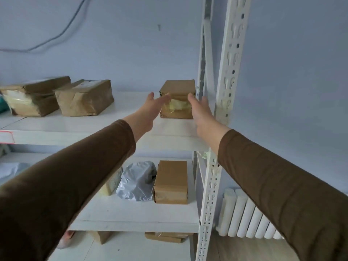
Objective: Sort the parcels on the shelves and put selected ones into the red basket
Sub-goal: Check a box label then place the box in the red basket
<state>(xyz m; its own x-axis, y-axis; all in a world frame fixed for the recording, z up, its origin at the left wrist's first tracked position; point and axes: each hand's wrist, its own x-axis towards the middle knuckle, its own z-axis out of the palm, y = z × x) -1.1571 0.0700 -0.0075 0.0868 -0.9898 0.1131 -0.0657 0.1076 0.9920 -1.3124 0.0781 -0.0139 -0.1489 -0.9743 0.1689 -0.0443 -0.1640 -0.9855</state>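
Note:
A small brown cardboard parcel (178, 91) with yellowish tape on its front stands at the right end of the upper white shelf (94, 125). Both my arms, in brown sleeves, reach toward it. My left hand (150, 110) is at the parcel's left side with straight fingers, the fingertips at its front left edge. My right hand (200, 112) is at its right side, fingers straight, just in front of the box. Neither hand grips it. No red basket is in view.
Two larger crumpled brown parcels (84, 98) (32, 98) lie further left on the upper shelf. The lower shelf (131, 215) holds a brown box (171, 181) and a grey plastic bag (137, 179). A white slotted upright (226, 91) stands right of my hands, a radiator (244, 217) beyond.

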